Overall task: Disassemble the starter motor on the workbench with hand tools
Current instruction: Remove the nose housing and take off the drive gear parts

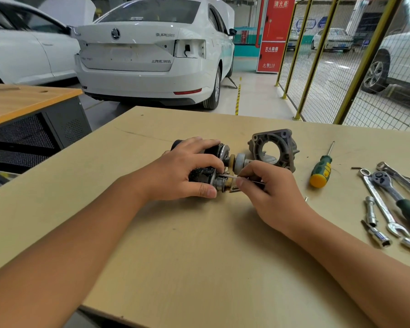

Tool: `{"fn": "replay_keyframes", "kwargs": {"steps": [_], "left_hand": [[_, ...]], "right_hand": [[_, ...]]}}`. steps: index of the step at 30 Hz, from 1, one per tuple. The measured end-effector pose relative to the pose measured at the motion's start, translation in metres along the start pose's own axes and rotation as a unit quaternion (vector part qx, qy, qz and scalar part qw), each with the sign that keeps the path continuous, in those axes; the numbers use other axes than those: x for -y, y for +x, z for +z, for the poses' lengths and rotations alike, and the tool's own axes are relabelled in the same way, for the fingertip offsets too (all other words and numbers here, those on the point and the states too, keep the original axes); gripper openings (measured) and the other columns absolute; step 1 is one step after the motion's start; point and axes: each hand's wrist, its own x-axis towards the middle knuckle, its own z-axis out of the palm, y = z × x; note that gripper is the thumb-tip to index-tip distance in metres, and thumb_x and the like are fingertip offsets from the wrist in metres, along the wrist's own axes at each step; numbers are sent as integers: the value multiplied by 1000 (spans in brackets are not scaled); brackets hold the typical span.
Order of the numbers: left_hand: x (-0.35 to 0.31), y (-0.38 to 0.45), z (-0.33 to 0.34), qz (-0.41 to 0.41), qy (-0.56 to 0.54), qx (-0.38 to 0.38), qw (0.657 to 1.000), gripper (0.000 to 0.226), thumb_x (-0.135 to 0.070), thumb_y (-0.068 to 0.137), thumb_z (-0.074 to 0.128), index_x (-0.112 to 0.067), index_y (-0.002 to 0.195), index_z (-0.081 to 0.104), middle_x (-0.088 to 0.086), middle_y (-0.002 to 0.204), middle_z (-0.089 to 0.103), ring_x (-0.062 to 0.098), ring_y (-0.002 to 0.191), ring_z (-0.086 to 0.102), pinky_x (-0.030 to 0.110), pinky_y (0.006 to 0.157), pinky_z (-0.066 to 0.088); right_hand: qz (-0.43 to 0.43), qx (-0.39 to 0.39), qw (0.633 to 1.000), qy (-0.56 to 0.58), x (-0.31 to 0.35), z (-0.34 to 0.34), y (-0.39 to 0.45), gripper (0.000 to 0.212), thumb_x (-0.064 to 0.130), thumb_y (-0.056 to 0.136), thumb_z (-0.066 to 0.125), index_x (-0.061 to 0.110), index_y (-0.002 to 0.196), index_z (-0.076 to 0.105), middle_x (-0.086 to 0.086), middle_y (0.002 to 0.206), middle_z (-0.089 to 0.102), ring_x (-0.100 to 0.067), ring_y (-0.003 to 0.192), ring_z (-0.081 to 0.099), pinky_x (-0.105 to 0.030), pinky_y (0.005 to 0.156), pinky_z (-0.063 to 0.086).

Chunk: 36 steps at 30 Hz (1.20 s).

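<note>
The black starter motor body (213, 150) lies on its side on the workbench (199, 245), its shaft and pinion gear (240, 162) pointing right. My left hand (187, 169) grips the motor and the solenoid end (219, 182) from above. My right hand (270, 192) pinches a thin metal pin or long bolt (230, 176) that points into the solenoid end. The grey cast nose housing (273, 150) stands apart, just right of the pinion.
A green and yellow screwdriver (321, 170) lies right of the housing. Further right lie a ratchet (395, 192), a combination wrench (379, 204), several sockets (376, 235) and more wrenches (402, 176). A white car (152, 55) is parked beyond the bench.
</note>
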Motion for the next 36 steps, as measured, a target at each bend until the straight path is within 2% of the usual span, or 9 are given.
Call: {"fn": "replay_keyframes", "kwargs": {"steps": [2,7,10,15,21,24,27,30,36], "left_hand": [[0,0,0,0,1,1,1000,49,-74,79,63,-56,123,54,-23,165,23,15,157,13,60,120,26],[0,0,1,4,2,-2,1000,49,-74,79,64,-56,123,53,-21,165,25,15,156,14,60,119,27],[0,0,0,2,4,-1,1000,48,-71,80,67,-56,123,54,-21,166,24,14,156,13,60,119,26],[-2,-1,-1,-2,0,1,1000,48,-69,80,67,-56,124,54,-23,166,23,12,157,11,60,120,25],[-2,-1,-1,-6,-3,2,1000,50,-76,78,63,-58,123,54,-25,165,22,12,157,11,60,121,24],[-2,-1,0,-5,-3,-1,1000,51,-77,78,61,-57,123,54,-24,165,23,13,157,12,60,121,25],[-1,-1,1,-2,-6,-6,1000,49,-77,78,62,-57,122,55,-24,164,25,14,157,14,60,120,26],[-3,-1,1,-8,-11,-5,1000,49,-78,76,61,-59,121,54,-26,164,24,12,157,13,59,121,24],[-3,-2,1,-7,-12,-10,1000,50,-78,76,61,-60,121,54,-28,163,24,9,156,12,58,121,24]], "right_hand": [[7,15,1000,-5,-2,-1,1,10,16,94,68,14,85,67,2,71,62,-15,67,53,-26,59,40],[-28,42,994,-92,-5,0,5,35,26,101,54,11,70,51,0,60,48,-17,60,45,-30,55,30],[-56,50,987,-143,-5,-3,7,27,25,100,55,11,77,58,1,66,54,-15,63,47,-34,57,34],[-83,2,980,-183,-4,-4,7,18,23,94,67,15,78,69,4,66,61,-16,62,53,-34,55,45],[-90,-21,960,-265,0,-4,4,12,26,89,74,21,77,74,7,69,68,-22,68,50,-31,53,41],[-102,-8,945,-311,3,-7,6,15,28,91,70,20,79,74,6,72,69,-26,69,56,-32,55,45],[-99,12,958,-268,4,-5,7,19,24,95,66,13,80,70,0,72,62,-27,65,58,-35,53,46],[-98,-3,973,-207,6,-1,6,28,20,98,61,7,73,61,-3,67,51,-24,58,47,-36,52,39],[-106,38,959,-260,8,-3,4,22,22,101,53,8,86,62,-5,79,55,-28,64,51,-37,55,41]]}}
